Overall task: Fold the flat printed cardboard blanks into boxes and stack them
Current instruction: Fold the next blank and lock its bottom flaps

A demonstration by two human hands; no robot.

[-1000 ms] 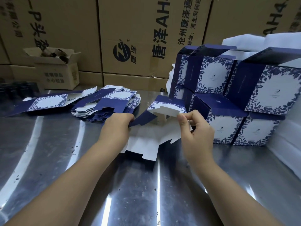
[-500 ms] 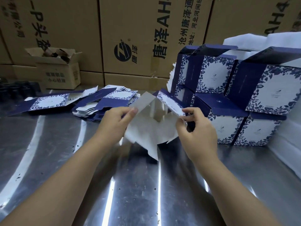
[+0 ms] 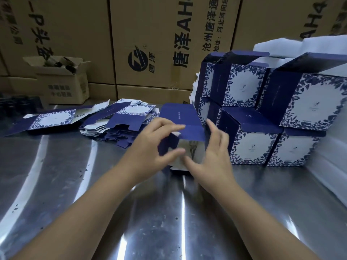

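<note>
Head view. Item: 1 half-folded box (image 3: pixel 183 128), navy with blue floral print, stood on the steel table (image 3: pixel 75 184) at centre. My left hand (image 3: pixel 152 147) pinched its left side; my right hand (image 3: pixel 212 154) cupped its right side. Flat blanks (image 3: pixel 120 121) lay left; finished boxes (image 3: pixel 262 113) stood stacked right.

steel table (image 3: pixel 56 184), flat blanks (image 3: pixel 120 126), stacked boxes (image 3: pixel 251 147)
</note>
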